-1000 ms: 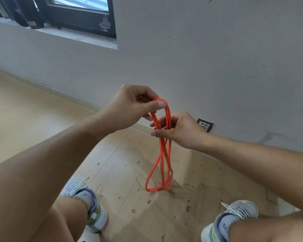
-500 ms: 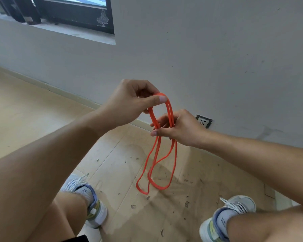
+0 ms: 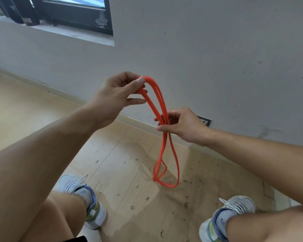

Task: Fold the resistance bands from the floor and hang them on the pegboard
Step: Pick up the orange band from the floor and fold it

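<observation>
Pinching orange resistance band [image 3: 158,102]: left hand [image 3: 115,96] at its top, right hand [image 3: 180,124] lower

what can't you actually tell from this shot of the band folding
- Pegboard: not in the head view at all, so the hanging spot is unknown.
- Orange band: how many turns pass through the right hand is hidden by its curled fingers.
- Left hand: its thumb covers the band's top end, so the grip there is unclear.
- Wall socket: partly hidden behind the right hand.
- Other bands: none visible; the frame edges cut off the floor.
</observation>
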